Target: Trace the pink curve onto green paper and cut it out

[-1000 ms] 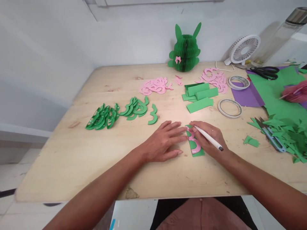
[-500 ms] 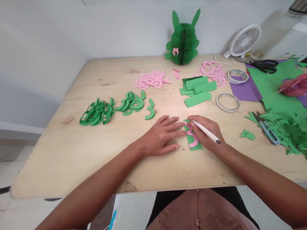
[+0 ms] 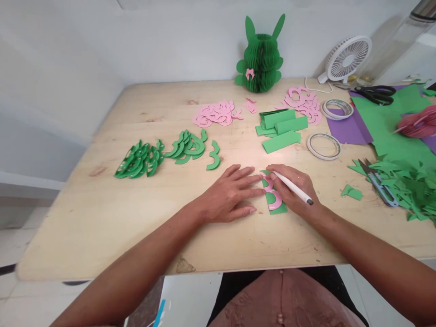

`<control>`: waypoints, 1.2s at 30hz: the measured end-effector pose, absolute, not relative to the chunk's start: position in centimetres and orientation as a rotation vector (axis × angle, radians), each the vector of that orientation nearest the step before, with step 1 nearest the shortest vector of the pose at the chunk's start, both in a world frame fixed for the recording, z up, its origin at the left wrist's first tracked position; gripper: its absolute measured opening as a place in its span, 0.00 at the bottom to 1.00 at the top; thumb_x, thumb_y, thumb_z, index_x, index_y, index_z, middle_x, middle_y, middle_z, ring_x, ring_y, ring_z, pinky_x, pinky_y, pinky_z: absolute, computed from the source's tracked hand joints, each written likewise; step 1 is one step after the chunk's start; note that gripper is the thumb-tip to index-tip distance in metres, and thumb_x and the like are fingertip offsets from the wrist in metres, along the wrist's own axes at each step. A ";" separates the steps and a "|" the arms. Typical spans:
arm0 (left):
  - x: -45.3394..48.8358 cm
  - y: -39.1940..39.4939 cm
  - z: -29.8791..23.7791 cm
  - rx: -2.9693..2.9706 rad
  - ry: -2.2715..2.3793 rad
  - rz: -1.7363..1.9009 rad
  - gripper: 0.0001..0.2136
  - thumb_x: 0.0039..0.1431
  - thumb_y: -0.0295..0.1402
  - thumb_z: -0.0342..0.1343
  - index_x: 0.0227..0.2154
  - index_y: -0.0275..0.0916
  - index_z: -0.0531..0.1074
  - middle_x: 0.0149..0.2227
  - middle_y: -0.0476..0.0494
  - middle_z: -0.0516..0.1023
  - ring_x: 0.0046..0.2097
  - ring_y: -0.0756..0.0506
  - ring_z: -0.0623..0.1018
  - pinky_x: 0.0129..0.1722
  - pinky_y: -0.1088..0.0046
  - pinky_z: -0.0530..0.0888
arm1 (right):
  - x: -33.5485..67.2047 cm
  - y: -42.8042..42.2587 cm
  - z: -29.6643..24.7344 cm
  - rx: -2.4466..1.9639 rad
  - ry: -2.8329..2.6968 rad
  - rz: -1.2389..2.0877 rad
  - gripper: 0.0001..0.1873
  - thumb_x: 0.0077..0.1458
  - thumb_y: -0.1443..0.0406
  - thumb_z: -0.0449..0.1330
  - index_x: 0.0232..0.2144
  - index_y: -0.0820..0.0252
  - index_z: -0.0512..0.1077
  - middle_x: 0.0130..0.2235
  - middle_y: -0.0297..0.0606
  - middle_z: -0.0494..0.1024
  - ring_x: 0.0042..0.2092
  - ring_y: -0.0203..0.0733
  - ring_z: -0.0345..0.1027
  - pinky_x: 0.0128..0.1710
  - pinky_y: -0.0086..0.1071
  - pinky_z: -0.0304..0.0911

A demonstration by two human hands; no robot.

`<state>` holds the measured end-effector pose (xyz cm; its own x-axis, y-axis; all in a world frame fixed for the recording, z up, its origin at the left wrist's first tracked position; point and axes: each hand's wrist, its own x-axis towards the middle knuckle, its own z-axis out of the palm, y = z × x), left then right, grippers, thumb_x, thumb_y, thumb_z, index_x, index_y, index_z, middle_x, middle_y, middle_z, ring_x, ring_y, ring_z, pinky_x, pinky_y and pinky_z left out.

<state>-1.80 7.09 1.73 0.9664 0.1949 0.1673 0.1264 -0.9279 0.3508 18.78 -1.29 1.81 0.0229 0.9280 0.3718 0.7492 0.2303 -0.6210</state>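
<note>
We see the left hand [image 3: 228, 194] laid flat, fingers spread, on the wooden surface [image 3: 102, 213], fingertips touching a green paper strip [image 3: 275, 206] topped by a pink cutout [image 3: 272, 194], while the right hand [image 3: 293, 190], fingers closed around a white pen [image 3: 292, 187], presses its tip at the strip's far end.

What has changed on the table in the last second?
Nothing visibly moved or changed hands; only the camera's view shifted slightly. The left hand still lies flat beside the green strip, and the right hand still holds the white pen over the pink cut-out on it.
</note>
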 end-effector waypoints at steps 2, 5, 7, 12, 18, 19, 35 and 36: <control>-1.8 7.1 1.7 2.776 0.232 0.284 0.20 0.62 0.46 0.47 0.54 0.46 0.67 0.64 0.43 0.58 0.64 0.35 0.56 0.61 0.51 0.51 | 18.8 -1.3 1.8 -1.560 -1.764 0.307 0.10 0.62 0.65 0.52 0.41 0.58 0.72 0.39 0.41 0.80 0.35 0.41 0.74 0.36 0.34 0.69; -1.8 7.1 1.7 2.780 0.233 0.275 0.20 0.62 0.46 0.47 0.55 0.46 0.67 0.64 0.43 0.59 0.64 0.35 0.56 0.61 0.50 0.51 | 18.8 -1.3 1.8 -1.557 -1.762 0.310 0.10 0.62 0.65 0.52 0.41 0.58 0.72 0.39 0.40 0.80 0.35 0.41 0.74 0.35 0.34 0.69; -1.8 7.1 1.8 2.781 0.237 0.275 0.20 0.62 0.46 0.47 0.55 0.46 0.67 0.64 0.42 0.59 0.64 0.35 0.56 0.61 0.50 0.51 | 18.8 -1.3 1.7 -1.548 -1.760 0.312 0.10 0.62 0.65 0.52 0.41 0.58 0.72 0.39 0.41 0.80 0.35 0.41 0.74 0.35 0.34 0.69; -1.8 7.0 1.8 2.780 0.249 0.276 0.20 0.62 0.45 0.48 0.54 0.47 0.68 0.64 0.43 0.60 0.64 0.35 0.56 0.61 0.51 0.51 | 18.9 -1.3 1.4 -1.541 -1.754 0.312 0.10 0.61 0.66 0.52 0.42 0.58 0.72 0.40 0.41 0.79 0.36 0.41 0.74 0.35 0.34 0.69; -1.8 7.0 1.8 2.781 0.256 0.273 0.20 0.62 0.46 0.48 0.55 0.47 0.67 0.63 0.42 0.61 0.64 0.35 0.56 0.61 0.50 0.50 | 19.0 -1.4 1.4 -1.541 -1.758 0.310 0.10 0.61 0.66 0.53 0.42 0.58 0.72 0.41 0.42 0.79 0.36 0.41 0.75 0.35 0.35 0.69; -1.8 7.0 1.9 2.780 0.256 0.274 0.20 0.62 0.45 0.48 0.55 0.48 0.67 0.63 0.42 0.61 0.64 0.35 0.56 0.61 0.50 0.50 | 19.0 -1.4 1.4 -1.539 -1.756 0.314 0.10 0.61 0.66 0.53 0.42 0.58 0.72 0.41 0.41 0.79 0.36 0.41 0.75 0.35 0.35 0.69; -1.8 6.9 2.0 2.776 0.269 0.266 0.22 0.61 0.46 0.48 0.56 0.46 0.65 0.64 0.41 0.59 0.64 0.35 0.56 0.61 0.51 0.50 | 19.0 -1.5 1.0 -1.545 -1.723 0.342 0.12 0.62 0.62 0.51 0.43 0.55 0.72 0.39 0.40 0.80 0.37 0.43 0.76 0.35 0.35 0.70; -1.8 6.9 2.0 2.778 0.275 0.272 0.22 0.61 0.46 0.48 0.56 0.46 0.65 0.64 0.40 0.59 0.64 0.35 0.56 0.61 0.51 0.51 | 19.0 -1.5 1.0 -1.547 -1.721 0.345 0.12 0.62 0.62 0.51 0.43 0.54 0.72 0.39 0.40 0.80 0.36 0.43 0.76 0.34 0.34 0.70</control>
<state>-1.78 6.88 2.01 0.9630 0.2207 0.1546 0.1566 -0.9253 0.3454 19.01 -1.50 1.00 0.0461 0.9305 0.3633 0.7185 0.2218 -0.6592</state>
